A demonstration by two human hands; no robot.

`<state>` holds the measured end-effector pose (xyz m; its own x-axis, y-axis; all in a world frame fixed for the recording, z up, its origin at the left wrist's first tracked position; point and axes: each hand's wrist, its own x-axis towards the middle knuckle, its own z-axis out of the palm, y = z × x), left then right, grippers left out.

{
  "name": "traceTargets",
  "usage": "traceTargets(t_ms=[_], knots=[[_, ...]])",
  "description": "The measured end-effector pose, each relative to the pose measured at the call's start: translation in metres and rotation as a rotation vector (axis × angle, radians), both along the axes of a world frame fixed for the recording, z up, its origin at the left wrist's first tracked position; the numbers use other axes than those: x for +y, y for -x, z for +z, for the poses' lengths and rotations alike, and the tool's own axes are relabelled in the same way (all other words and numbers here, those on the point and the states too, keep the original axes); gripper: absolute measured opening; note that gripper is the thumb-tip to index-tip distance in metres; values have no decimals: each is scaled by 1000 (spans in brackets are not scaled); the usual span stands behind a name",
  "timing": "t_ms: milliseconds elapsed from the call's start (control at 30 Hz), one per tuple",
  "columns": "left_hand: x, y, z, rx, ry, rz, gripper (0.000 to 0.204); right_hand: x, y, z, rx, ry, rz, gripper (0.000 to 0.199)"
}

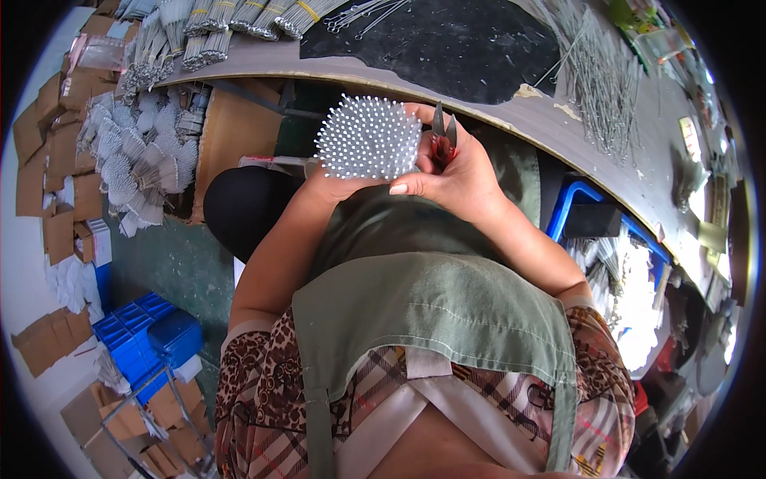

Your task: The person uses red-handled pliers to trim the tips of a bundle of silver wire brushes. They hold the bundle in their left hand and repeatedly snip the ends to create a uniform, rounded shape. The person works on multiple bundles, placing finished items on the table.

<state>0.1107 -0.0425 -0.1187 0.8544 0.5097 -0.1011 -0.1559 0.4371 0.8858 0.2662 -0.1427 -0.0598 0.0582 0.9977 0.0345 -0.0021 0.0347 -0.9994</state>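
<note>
A dense bundle of thin metal wires (371, 140) with white-tipped ends faces up in front of my apron. My left hand (337, 185) is wrapped round its near left side, with most of the fingers hidden beneath it. At the other side, my right hand (472, 182) lays its thumb along the bundle's near right edge. Tucked in that same hand is a pair of red-handled pliers or snips (444, 140), its two dark, pointed jaws sticking up and apart. Both hands are just off the table's near edge, over my lap.
On the table (263, 68) lie banded wire bundles (239, 17), a black mat (439, 52) and loose looped wires (602, 100). More white-tipped bundles (144, 156) are heaped at left by a cardboard panel (239, 128). Blue crates (148, 331) stand lower left; a blue-framed bin (576, 194) is at right.
</note>
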Motion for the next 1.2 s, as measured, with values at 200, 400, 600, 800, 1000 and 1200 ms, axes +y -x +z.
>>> traceTargets(t_ms=[200,400,600,800,1000,1200], knots=[[1,6,-12,-4,-40,50,47,0,5,5,-28,-16,1,81],[1,5,-7,-1,23,37,43,-1,5,4,-39,-35,2,79],[1,6,-9,-21,69,50,42,-2,5,6,-31,-33,1,79],[1,5,-8,82,110,66,43,-2,2,1,17,-14,11,79],[2,3,13,180,-376,34,41,-2,-2,-9,86,-37,12,77],[5,6,1,323,-356,83,41,-4,-6,-13,132,-44,29,77]])
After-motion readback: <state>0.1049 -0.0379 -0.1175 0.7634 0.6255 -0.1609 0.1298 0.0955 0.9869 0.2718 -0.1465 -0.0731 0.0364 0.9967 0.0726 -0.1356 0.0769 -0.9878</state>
